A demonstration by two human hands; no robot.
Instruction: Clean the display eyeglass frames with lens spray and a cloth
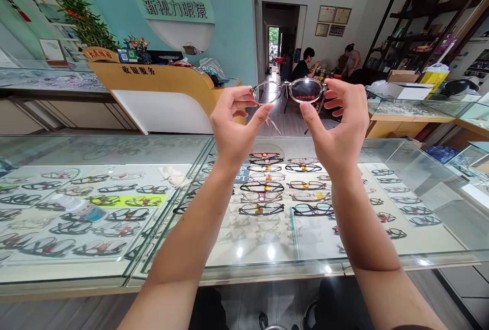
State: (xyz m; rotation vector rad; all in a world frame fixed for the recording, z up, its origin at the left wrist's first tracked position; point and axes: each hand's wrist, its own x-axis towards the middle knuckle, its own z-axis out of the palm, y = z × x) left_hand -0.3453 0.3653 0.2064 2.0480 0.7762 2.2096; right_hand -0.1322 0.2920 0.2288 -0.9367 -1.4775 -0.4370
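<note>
I hold a pair of glasses (290, 90) with a thin metal frame up in front of me, above a glass display counter (267, 258). My left hand (233, 126) pinches the left lens rim between thumb and fingers. My right hand (340, 126) pinches the right lens rim the same way. The right lens carries a dark sticker with red lettering. The temples hang down behind the lenses, between my hands.
The counter holds several rows of glasses frames (263, 187) under its glass top. A small bottle (82, 210) lies on the left section. A yellow cashier desk (153, 80) stands behind. Two people (305, 65) sit at a far table. Shelves (420, 24) line the right wall.
</note>
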